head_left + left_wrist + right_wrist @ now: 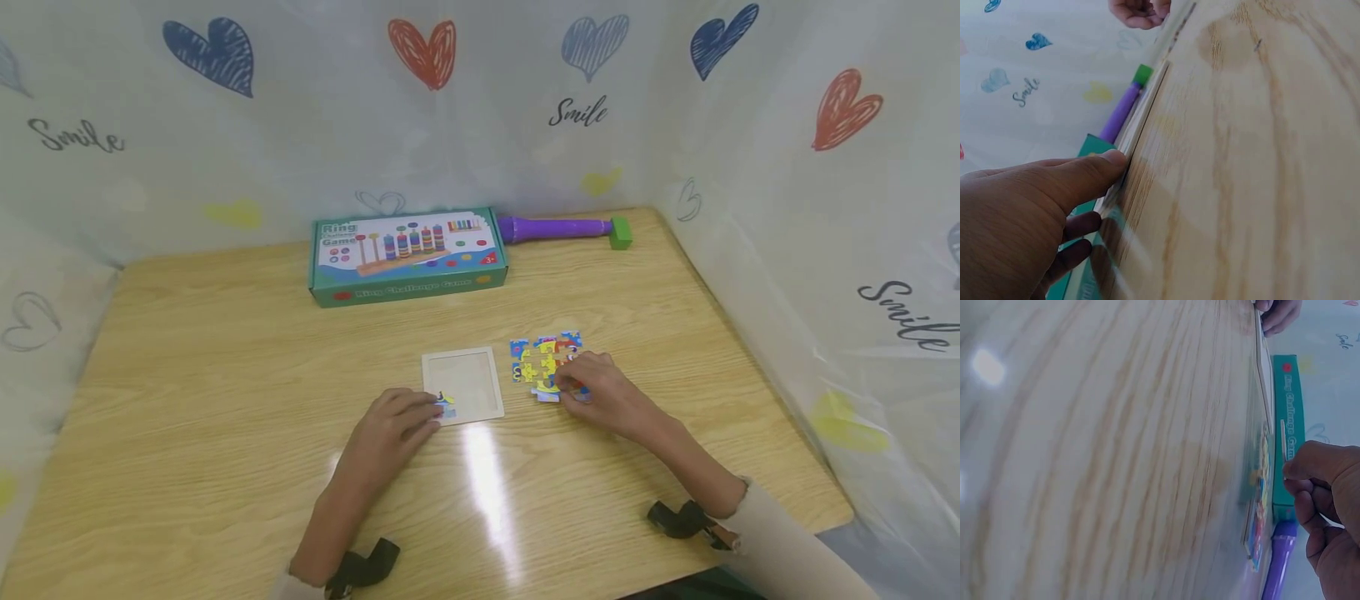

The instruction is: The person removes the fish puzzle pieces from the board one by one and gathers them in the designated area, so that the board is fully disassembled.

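Observation:
A shallow wooden puzzle tray (492,375) lies on the table, with a puzzle piece (446,412) in its lower left corner. My left hand (392,429) rests on that corner, its fingertips over the piece; the left wrist view shows the thumb (1094,178) against the tray's edge. To the right of the tray are several colourful puzzle pieces (519,350) grouped together. Over them, my right hand (603,393) pinches one puzzle piece (1283,439) between thumb and fingers, seen edge-on and raised in the right wrist view. Its picture is hard to make out.
Behind the tray stands a green Ring Challenge Game box (408,257). A purple stick-like object (558,229) with a green block (620,234) at its end lies beside the box. Printed white sheeting (480,150) surrounds the wooden table (225,375) at the back and sides.

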Motion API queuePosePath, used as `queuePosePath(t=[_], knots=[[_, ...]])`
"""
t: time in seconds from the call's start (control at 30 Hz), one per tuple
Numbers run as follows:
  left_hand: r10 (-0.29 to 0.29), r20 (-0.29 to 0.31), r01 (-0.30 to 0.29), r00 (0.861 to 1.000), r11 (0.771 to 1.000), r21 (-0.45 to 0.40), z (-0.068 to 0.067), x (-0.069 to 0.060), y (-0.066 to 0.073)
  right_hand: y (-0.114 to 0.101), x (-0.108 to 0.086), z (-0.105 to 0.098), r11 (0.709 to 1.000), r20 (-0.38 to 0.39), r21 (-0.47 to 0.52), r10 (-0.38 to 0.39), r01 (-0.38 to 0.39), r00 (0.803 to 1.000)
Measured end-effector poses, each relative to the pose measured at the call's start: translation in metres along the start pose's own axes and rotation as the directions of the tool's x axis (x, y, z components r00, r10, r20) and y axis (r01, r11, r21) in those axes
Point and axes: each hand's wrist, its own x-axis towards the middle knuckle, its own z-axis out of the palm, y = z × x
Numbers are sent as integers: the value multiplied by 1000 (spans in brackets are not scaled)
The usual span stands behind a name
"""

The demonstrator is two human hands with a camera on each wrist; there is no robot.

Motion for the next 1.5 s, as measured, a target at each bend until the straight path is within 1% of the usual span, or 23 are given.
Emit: queuePosePath(t=[0.17, 0.3, 0.57, 0.83, 1.1, 1.3, 1.5], knots=[[-16, 10, 16, 1000, 1000, 4, -1, -1, 0, 2, -1, 0, 1000, 19, -2, 24, -24, 1000], [-13, 9, 13, 1000, 1000, 2, -2, -1, 0, 2, -2, -1, 999, 43, -9, 40, -40, 998], [-14, 11, 14, 1000, 1000, 7, -3, -1, 0, 2, -2, -3, 999, 52, 2, 54, -54, 997], [-20, 19, 20, 1000, 1000, 2, -3, -2, 0, 5, -5, -1, 999, 52, 9, 49, -49, 997], [-23, 11, 23, 1000, 1000, -2, -4, -2, 0, 5, -6, -1, 997, 85, 2, 79, -80, 993], [3, -8, -3, 1000, 1000, -7, -3, -2, -1, 2, -2, -2, 998, 70, -19, 54, -53, 996], [7, -8, -7, 1000, 1000, -21, 1, -1, -1, -11, 14, 2, 1000, 53, 17, 13, -14, 999]])
